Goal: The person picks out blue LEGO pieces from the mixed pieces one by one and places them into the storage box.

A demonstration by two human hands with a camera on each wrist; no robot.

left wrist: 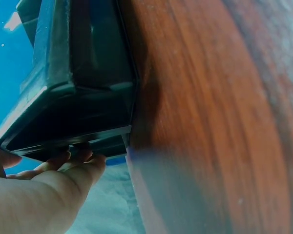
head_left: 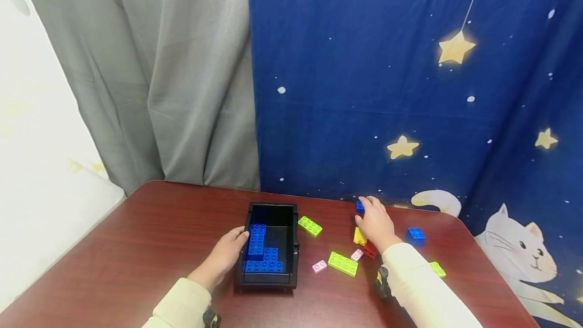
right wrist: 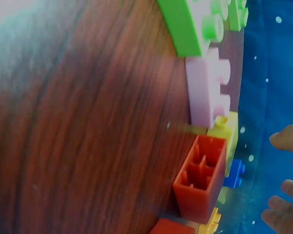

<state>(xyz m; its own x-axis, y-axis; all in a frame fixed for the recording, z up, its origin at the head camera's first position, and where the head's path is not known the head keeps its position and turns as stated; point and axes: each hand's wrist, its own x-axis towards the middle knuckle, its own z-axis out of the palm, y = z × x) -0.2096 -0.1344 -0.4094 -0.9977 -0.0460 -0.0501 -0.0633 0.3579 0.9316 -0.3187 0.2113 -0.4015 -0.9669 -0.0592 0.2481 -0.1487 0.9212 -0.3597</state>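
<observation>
My left hand grips the left side of a black bin, thumb at the rim; in the left wrist view its fingers curl against the wall. Several blue bricks lie inside the bin, along its left side and near end. My right hand reaches over the table's far side, fingers spread and holding nothing. Just beyond its fingertips stands a small blue brick, partly hidden by the hand. A yellow brick and a red brick lie under and beside that wrist.
Green bricks and pink bricks lie between the bin and my right arm. Another green brick is beside the bin. Right of my arm are a blue brick and a green one. Curtains hang behind the table.
</observation>
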